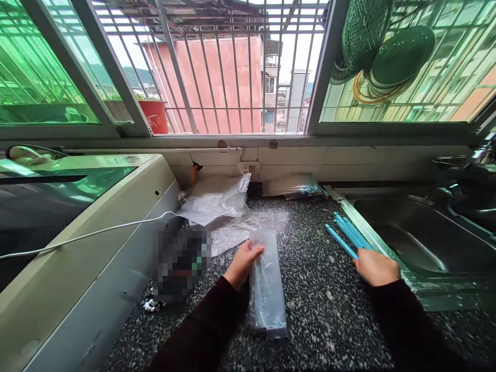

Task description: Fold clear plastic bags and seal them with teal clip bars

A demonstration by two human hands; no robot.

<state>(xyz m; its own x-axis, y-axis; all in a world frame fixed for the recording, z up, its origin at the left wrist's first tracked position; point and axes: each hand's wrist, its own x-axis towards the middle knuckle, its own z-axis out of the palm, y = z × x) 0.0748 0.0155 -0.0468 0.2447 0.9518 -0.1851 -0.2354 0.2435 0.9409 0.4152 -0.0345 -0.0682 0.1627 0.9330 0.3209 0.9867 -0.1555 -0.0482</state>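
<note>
My left hand (242, 263) grips the upper left edge of a long, translucent plastic packet (269, 284), thumb on top. The packet is flat and pale, with loose clear film along its left side; its contents are hard to make out. Over by the sink, my right hand (376, 266) is closed around the near end of a thin blue stick (341, 241). Beside that stick lies a bunch of similar blue sticks (351, 230), their near ends partly hidden by the hand. What exactly the sticks are, I cannot tell.
Clear plastic bags (217, 201) are piled at the back left. A stack of packets with blue ends (298, 185) lies near the wall. A metal sink (418, 232) borders the right, a washing machine (151, 217) the left. A blurred dark object (182, 263) sits on the speckled counter (313, 320).
</note>
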